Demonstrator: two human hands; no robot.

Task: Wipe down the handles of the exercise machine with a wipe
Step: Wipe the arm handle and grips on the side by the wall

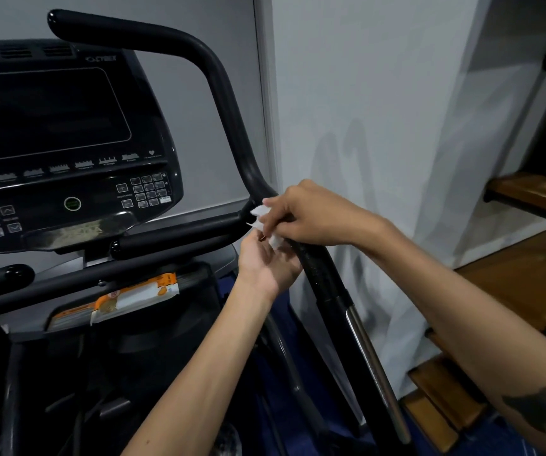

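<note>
Against the upright handle (317,271), hands (297,222) press wipe (261,213).

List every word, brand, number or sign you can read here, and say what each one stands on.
"CYBEX", faint: top edge of the black exercise machine console, at the logo.
Heart sign: right end of the row of small white program icons; the captions under them are too small to read.
Grey keypad buttons: plus and minus marks show, digits blurred.
Orange and white wipe packet in the tray: print too blurred to read.

Two hands (304,218), one wipe (265,222), one wipe packet (133,297), one console (67,143).
</note>
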